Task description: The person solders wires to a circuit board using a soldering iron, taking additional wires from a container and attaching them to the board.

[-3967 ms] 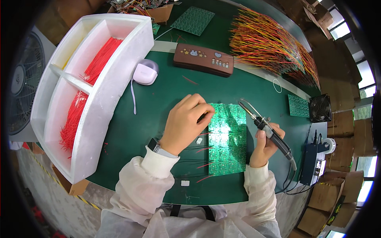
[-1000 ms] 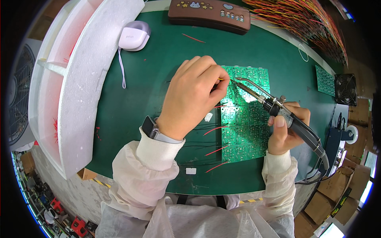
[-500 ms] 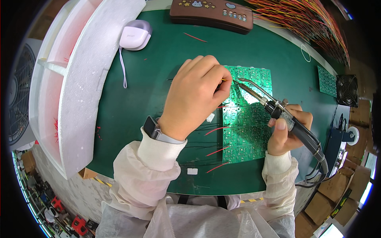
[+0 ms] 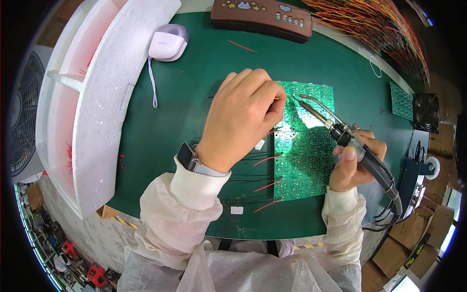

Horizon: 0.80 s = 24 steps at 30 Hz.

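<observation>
My left hand (image 4: 243, 107) is closed in a pinch on a thin yellow wire (image 4: 277, 99) at the upper left edge of a green circuit board panel (image 4: 304, 170). My right hand (image 4: 357, 163) grips a soldering iron (image 4: 377, 168) from the right. Its tip points at the upper part of the board, just right of my left fingertips; whether it touches the board I cannot tell. A thin bent metal tube (image 4: 318, 103) runs along the iron toward the tip. Several red wires (image 4: 267, 186) and black wires stick out from the board's left edge. My left hand hides part of them.
A white foam bin (image 4: 99, 112) stands at the left, near a lilac case (image 4: 168, 44) with a strap. A brown box (image 4: 262, 18) and a heap of coloured wires (image 4: 374, 29) lie at the back. Right: another board (image 4: 401, 100), a black fan (image 4: 425, 112).
The soldering iron's tip has shifted slightly right, away from my left fingertips. My left hand keeps its pinch, and the whole view has moved a little.
</observation>
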Available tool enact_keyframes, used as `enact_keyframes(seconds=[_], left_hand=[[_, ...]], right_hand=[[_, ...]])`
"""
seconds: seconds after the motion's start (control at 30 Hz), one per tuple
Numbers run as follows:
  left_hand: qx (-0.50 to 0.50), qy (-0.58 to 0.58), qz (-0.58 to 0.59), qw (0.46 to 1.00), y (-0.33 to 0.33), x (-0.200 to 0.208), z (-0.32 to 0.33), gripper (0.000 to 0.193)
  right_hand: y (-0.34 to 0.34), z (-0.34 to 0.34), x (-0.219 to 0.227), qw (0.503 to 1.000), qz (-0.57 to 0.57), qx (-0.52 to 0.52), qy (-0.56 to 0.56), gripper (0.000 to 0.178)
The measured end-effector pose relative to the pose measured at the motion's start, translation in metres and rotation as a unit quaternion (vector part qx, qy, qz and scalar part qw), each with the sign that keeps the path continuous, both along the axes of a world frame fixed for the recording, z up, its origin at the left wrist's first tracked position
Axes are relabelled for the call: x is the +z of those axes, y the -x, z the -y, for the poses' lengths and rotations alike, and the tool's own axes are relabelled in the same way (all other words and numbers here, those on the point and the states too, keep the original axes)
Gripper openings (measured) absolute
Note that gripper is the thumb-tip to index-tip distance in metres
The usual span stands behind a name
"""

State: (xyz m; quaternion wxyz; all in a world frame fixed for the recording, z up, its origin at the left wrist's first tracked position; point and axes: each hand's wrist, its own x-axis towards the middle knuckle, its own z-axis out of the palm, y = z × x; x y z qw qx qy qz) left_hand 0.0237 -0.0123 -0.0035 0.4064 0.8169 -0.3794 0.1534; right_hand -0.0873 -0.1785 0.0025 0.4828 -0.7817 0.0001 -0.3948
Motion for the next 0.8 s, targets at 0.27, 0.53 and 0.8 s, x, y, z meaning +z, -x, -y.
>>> enact_keyframes(seconds=[0.27,0.53,0.8], left_hand=[[0.009,-0.050,0.040,0.998,0.003,0.010,-0.006,0.014],[0.125,-0.036,0.073,0.989,0.035,0.106,-0.084,0.020],[0.229,-0.073,0.017,0.971,-0.118,0.151,-0.218,0.020]], right_hand=[[-0.009,0.008,0.007,0.994,0.041,-0.071,-0.077,0.029],[-0.010,0.011,0.005,0.993,0.034,-0.097,-0.062,0.019],[-0.008,0.013,0.013,0.988,0.021,-0.133,-0.075,0.023]])
